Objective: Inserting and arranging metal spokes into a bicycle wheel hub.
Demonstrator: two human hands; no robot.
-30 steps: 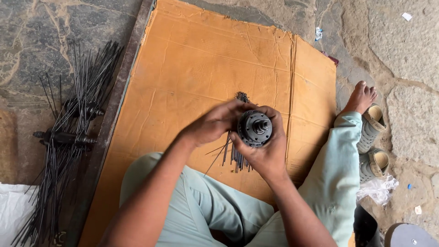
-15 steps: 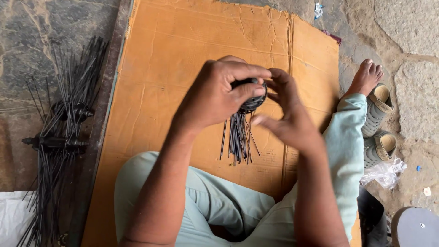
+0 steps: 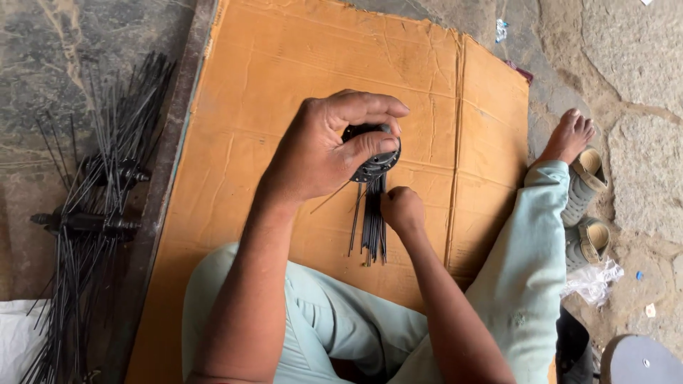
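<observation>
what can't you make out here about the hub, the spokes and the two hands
- Head view: most of the black hub is hidden under the left hand; only its lower rim shows.
- Head view: the right hand is closed by the spokes; whether it grips any cannot be told.
- Head view: the pile of spoked hubs is cut off by the left and bottom edges.
- Head view: the shoes are partly hidden behind the trouser leg.

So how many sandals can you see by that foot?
2: one sandal sits right beside the bare foot, the other sandal lies just below it, above the crumpled plastic. Neither looks hidden.
</observation>
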